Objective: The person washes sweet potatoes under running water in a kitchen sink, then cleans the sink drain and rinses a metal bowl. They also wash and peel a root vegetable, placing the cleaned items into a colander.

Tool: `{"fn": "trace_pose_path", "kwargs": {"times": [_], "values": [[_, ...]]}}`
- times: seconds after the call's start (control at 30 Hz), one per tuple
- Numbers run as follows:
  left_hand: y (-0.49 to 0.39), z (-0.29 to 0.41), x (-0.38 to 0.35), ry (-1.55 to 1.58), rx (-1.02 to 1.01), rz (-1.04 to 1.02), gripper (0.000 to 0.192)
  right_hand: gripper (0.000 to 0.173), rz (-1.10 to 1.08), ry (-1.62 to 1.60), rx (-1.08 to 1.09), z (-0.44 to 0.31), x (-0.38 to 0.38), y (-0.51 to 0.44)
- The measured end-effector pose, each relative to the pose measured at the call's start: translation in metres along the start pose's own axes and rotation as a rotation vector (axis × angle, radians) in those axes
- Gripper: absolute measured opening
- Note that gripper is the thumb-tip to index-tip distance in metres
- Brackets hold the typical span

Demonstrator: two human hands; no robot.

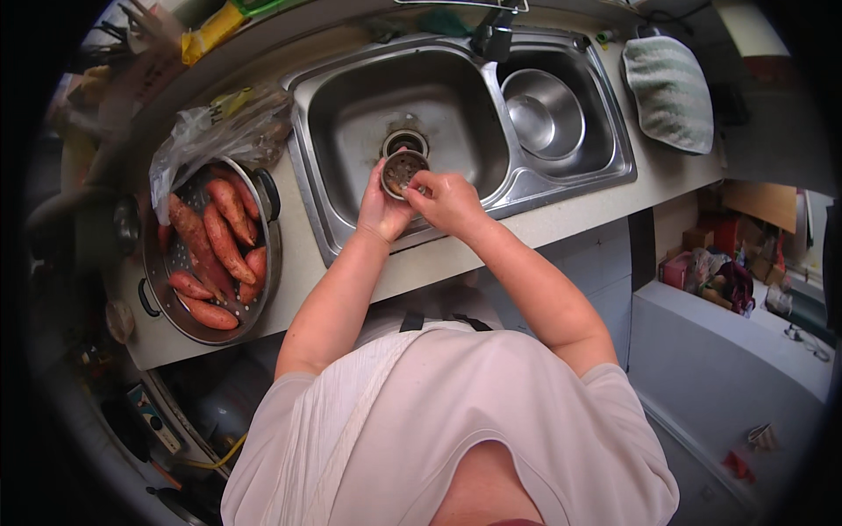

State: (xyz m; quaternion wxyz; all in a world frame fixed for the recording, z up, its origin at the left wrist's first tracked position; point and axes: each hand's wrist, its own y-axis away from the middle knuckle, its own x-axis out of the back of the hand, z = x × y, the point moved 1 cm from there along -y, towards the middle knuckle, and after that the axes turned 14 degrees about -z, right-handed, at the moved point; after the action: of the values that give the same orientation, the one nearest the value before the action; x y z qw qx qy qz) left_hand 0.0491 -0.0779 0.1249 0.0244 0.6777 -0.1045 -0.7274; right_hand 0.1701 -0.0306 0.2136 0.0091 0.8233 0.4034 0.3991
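Over the large left basin of a steel double sink [447, 79], my left hand [385, 210] holds a round sink drain strainer basket [402, 169] with dark bits of debris inside. My right hand [450, 202] reaches to the strainer's right edge, its thumb and fingertips pinched together there; whether they grip the rim or a bit of debris I cannot tell. Just beyond the strainer lies the open drain hole [406, 139], with brownish stains on the steel around it. A dark faucet [493, 39] stands behind the divider between the basins.
Left of the sink, a perforated steel pan with black handles [263, 289] holds several sweet potatoes [227, 243]. A clear plastic bag [223, 135] lies against its back edge. A steel bowl [546, 115] sits in the right basin. A striped towel [668, 92] lies on the counter at right.
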Motion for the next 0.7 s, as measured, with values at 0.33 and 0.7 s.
{"fn": "trace_pose_path", "kwargs": {"times": [0.33, 0.7], "values": [[-0.036, 0.075, 0.060, 0.021, -0.035, 0.131, 0.044, 0.021, 0.209, -1.569, 0.013, 0.088, 0.036, 0.199], [0.000, -0.290, -0.091, -0.195, 0.831, -0.452, 0.044, 0.022, 1.481, -2.058, 0.312, 0.216, -0.199, 0.696]]}}
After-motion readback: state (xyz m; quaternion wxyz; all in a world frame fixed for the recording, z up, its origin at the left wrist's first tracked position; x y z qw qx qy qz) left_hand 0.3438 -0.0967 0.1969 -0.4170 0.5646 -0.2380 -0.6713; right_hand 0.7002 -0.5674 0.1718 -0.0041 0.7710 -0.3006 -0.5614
